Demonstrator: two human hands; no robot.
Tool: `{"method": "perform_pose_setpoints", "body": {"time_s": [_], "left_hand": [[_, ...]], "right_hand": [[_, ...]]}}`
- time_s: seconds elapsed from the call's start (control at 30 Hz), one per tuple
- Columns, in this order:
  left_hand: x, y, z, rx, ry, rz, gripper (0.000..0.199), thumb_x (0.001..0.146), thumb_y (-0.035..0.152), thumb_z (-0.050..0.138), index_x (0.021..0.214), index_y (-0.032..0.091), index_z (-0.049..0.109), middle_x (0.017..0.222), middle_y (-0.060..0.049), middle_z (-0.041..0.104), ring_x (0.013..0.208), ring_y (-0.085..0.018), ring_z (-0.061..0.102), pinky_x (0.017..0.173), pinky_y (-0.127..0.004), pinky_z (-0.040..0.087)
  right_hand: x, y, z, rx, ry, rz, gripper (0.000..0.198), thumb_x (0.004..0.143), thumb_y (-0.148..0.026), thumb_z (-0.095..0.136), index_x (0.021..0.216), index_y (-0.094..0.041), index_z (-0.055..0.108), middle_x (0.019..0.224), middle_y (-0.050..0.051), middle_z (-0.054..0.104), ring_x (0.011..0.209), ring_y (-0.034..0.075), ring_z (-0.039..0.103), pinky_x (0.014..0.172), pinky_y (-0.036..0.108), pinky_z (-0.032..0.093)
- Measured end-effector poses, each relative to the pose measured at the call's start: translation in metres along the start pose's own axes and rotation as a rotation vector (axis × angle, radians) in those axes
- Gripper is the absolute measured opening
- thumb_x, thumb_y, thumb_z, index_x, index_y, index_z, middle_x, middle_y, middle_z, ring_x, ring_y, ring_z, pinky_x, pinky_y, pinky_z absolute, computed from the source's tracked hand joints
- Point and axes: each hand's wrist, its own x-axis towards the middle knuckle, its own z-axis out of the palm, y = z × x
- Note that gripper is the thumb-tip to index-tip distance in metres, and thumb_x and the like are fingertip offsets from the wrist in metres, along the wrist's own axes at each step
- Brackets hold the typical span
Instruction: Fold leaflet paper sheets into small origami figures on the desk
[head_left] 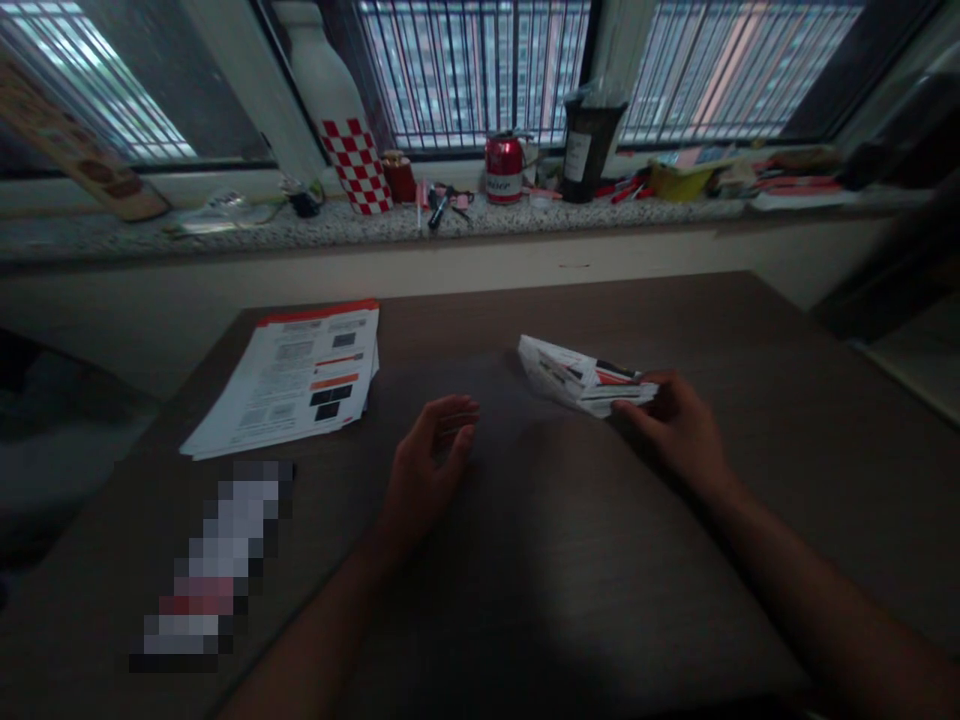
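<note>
A folded printed paper point(581, 378), pointed at its left end like a paper plane, is held a little above or on the table; I cannot tell which. My right hand point(679, 430) pinches its right end between thumb and fingers. My left hand point(435, 450) is to the left of the paper, apart from it, with fingers loosely bent, thumb separate and nothing in it. Farther left lies a stack of printed sheets point(292, 385) with an orange top edge.
A blurred-out rectangular object point(225, 550) lies on the brown table point(525, 600) at the left front. Along the granite windowsill point(300, 232) stand a white bottle with red checks point(352, 150), a red can point(504, 170), a dark pouch point(589, 145) and several small items.
</note>
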Motion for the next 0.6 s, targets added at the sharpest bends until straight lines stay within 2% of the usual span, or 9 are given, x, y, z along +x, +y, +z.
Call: {"method": "perform_pose_setpoints", "body": {"time_s": [0.13, 0.27, 0.47, 0.6], "left_hand": [[0.001, 0.002, -0.002, 0.171, -0.083, 0.031, 0.022, 0.104, 0.033, 0.061, 0.123, 0.024, 0.066, 0.12, -0.007, 0.074, 0.109, -0.023, 0.074, 0.097, -0.041, 0.061], [0.002, -0.001, -0.002, 0.354, -0.205, 0.088, 0.023, 0.103, 0.03, 0.059, 0.124, 0.024, 0.068, 0.125, -0.008, 0.07, 0.113, -0.025, 0.071, 0.099, -0.043, 0.058], [0.003, -0.005, -0.002, 0.418, -0.323, 0.119, 0.023, 0.104, 0.032, 0.058, 0.122, 0.023, 0.07, 0.132, -0.01, 0.067, 0.123, -0.027, 0.066, 0.107, -0.045, 0.054], [0.003, -0.005, -0.001, 0.441, -0.353, 0.125, 0.024, 0.103, 0.032, 0.059, 0.121, 0.024, 0.072, 0.133, -0.011, 0.067, 0.125, -0.029, 0.065, 0.108, -0.047, 0.053]], "right_hand": [[0.019, 0.005, -0.016, -0.095, 0.188, 0.075, 0.043, 0.079, -0.044, 0.085, 0.107, -0.021, 0.063, 0.098, 0.011, 0.077, 0.084, 0.029, 0.076, 0.075, 0.043, 0.064], [0.035, 0.017, -0.034, -0.157, 0.325, 0.123, 0.043, 0.077, -0.043, 0.083, 0.107, -0.019, 0.063, 0.102, 0.015, 0.077, 0.088, 0.032, 0.076, 0.077, 0.045, 0.063], [0.055, 0.044, -0.059, -0.293, 0.439, 0.173, 0.038, 0.075, -0.045, 0.081, 0.099, -0.023, 0.062, 0.098, 0.016, 0.076, 0.085, 0.035, 0.073, 0.077, 0.053, 0.061], [0.061, 0.059, -0.064, -0.336, 0.461, 0.192, 0.038, 0.076, -0.045, 0.082, 0.1, -0.023, 0.062, 0.1, 0.016, 0.075, 0.086, 0.034, 0.072, 0.078, 0.05, 0.059]]}}
